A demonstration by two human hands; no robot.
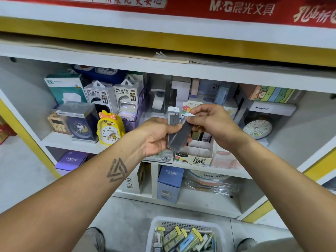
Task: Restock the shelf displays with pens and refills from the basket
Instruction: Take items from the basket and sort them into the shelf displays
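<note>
In front of me is the white shelf unit with yellow edging [181, 70], packed with power bank boxes, a yellow duck alarm clock [109, 129] on the left and a round white clock [257, 127] off to the right. Down on the floor near my feet sits the white plastic basket [154, 231], still pretty loaded with yellow-capped refill packs.

The target looks like the white cardboard display box with divided slots [197, 151], sitting on the middle shelf just past my hands, a bit to the right. Most of its front slots look bare.

My left hand [154, 136] is wrapped around two grey refill cases with white caps [177, 132], while my right hand [214, 124] pinches the top end of the nearer one. So both hands are together on the same bundle.

The cases run long-axis up and down, tilted slightly right at the top. I reckon the right hand is closer to the slots, so it'd peel one off and drop it in end-first.
</note>
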